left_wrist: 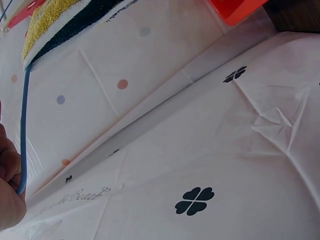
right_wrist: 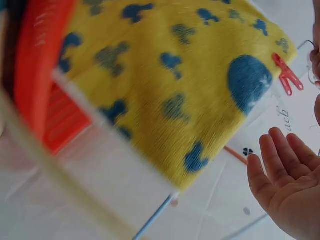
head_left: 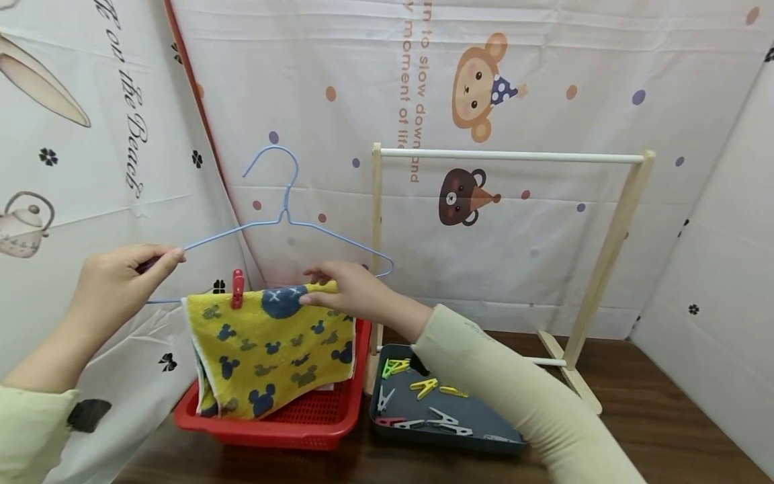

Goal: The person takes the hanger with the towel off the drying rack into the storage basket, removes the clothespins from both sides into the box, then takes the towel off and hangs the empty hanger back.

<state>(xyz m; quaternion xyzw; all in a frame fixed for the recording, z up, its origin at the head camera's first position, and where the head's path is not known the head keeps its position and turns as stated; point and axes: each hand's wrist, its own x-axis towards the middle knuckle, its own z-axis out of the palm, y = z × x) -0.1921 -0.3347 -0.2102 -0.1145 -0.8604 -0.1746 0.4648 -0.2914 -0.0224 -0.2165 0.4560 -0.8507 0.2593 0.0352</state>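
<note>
My left hand (head_left: 123,272) grips the left end of a blue wire hanger (head_left: 287,214), its hook pointing up. A yellow towel (head_left: 275,370) with blue mouse-head prints hangs folded over the hanger's lower bar. One red clothespin (head_left: 238,289) is clipped on the towel's top edge, left of its middle. My right hand (head_left: 347,289) is at the towel's upper right edge in the head view. In the right wrist view that hand (right_wrist: 292,182) has its fingers extended with nothing between them, beside the towel (right_wrist: 150,85).
Below the towel stands a red basket (head_left: 272,430). To its right, a dark tray (head_left: 417,407) holds several yellow, grey and red clothespins, partly behind my right sleeve. A wooden rack (head_left: 611,249) with a white top rail (head_left: 514,156) stands behind. Printed cloth surrounds the table.
</note>
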